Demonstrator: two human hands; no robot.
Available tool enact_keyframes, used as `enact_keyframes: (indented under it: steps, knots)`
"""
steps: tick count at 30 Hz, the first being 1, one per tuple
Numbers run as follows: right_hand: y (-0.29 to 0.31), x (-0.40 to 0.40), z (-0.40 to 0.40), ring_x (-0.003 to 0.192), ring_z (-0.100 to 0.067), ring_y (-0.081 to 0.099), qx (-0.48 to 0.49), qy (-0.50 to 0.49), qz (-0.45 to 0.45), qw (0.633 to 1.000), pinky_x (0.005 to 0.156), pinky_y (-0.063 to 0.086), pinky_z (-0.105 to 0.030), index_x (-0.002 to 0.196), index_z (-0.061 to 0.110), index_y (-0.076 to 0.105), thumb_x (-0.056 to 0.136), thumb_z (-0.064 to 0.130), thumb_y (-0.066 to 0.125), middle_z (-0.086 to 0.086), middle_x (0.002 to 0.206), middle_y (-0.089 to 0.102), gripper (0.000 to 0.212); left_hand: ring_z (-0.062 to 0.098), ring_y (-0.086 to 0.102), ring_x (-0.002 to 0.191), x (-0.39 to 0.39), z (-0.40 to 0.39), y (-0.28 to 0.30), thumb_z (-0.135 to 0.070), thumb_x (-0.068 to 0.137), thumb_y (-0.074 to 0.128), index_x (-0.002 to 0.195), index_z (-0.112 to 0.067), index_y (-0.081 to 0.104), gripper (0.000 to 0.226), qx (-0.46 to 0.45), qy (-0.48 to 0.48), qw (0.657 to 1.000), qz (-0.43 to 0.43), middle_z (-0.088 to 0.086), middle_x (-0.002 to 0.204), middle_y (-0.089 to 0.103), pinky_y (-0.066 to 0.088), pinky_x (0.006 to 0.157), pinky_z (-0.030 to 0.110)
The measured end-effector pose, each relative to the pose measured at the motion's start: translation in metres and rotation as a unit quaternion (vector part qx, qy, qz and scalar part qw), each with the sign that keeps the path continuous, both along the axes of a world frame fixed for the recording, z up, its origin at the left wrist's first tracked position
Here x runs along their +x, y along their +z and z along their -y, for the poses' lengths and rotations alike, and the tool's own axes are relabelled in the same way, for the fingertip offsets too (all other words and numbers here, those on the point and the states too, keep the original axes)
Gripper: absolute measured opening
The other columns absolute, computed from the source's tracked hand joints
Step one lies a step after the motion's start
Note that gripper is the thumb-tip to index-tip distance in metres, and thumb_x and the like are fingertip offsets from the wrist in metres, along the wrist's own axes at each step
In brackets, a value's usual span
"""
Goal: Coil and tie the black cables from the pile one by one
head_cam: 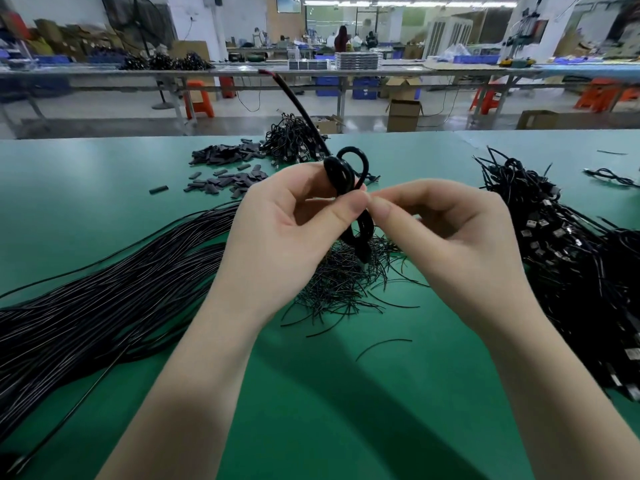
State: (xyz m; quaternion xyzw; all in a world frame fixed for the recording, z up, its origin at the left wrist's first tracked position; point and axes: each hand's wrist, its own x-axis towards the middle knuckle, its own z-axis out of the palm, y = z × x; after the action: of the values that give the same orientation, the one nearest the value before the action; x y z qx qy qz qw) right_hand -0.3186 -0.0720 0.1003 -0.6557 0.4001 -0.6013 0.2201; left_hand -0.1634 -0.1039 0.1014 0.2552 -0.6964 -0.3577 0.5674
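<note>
While both hands are raised above the green table (pixel 104 188), the left hand (pixel 277 233) pinches a coiled black cable (pixel 346 174) between thumb and curled fingers, holding the loops upright. One end of the cable sticks up and away past the far table edge, and the other end hangs down between the palms. The right hand (pixel 446 233) meets it thumb to thumb, its fingers curled in and pinching at the middle of the coil; whether a tie is between them I cannot tell. Beneath the hands lies a scatter of thin black ties (pixel 346 282). A long pile of loose cables (pixel 104 306) stretches along the left side, and a heap of bundled cables (pixel 571 244) with metal plugs sits to the right. Small dark sleeves (pixel 225 168) are strewn farther back, beside another tangle of cables (pixel 294 136).
</note>
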Motion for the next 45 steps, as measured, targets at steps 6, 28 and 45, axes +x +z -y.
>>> enact_keyframes:
  steps: [6,28,45]
  knots:
    - [-0.002,-0.008,0.006,0.061,-0.004,0.059,0.151,0.061,0.080,0.983,0.056,0.044,-0.017,0.073,0.027,0.077,0.067,0.054,0.075,0.002,0.066,0.069,0.028,-0.001,0.069,0.081,-0.001,0.000,0.001,-0.020,0.079,0.073,0.084,-0.044,0.073,0.024,-0.010,-0.059,0.998,0.013,-0.022,0.084,0.072,0.051,0.076,0.013]
    - [-0.015,0.010,0.011,0.079,-0.011,0.062,-0.176,-0.185,-0.164,0.953,0.074,0.048,-0.017,0.087,0.008,0.071,0.088,0.005,0.066,0.004,0.082,0.067,0.005,0.004,0.062,0.058,-0.002,0.004,-0.003,-0.038,0.060,0.077,0.076,-0.024,0.079,0.021,0.220,-0.021,0.974,-0.055,-0.007,0.069,0.071,0.050,0.054,0.016]
    - [-0.010,0.009,0.009,0.062,-0.007,0.061,0.204,0.058,0.172,0.962,0.059,0.049,-0.017,0.071,0.028,0.078,0.059,0.041,0.077,0.005,0.063,0.068,0.018,0.009,0.067,0.073,-0.001,0.005,-0.005,-0.036,0.066,0.076,0.084,-0.027,0.077,0.020,0.142,0.031,0.988,-0.049,-0.004,0.081,0.075,0.054,0.065,0.022]
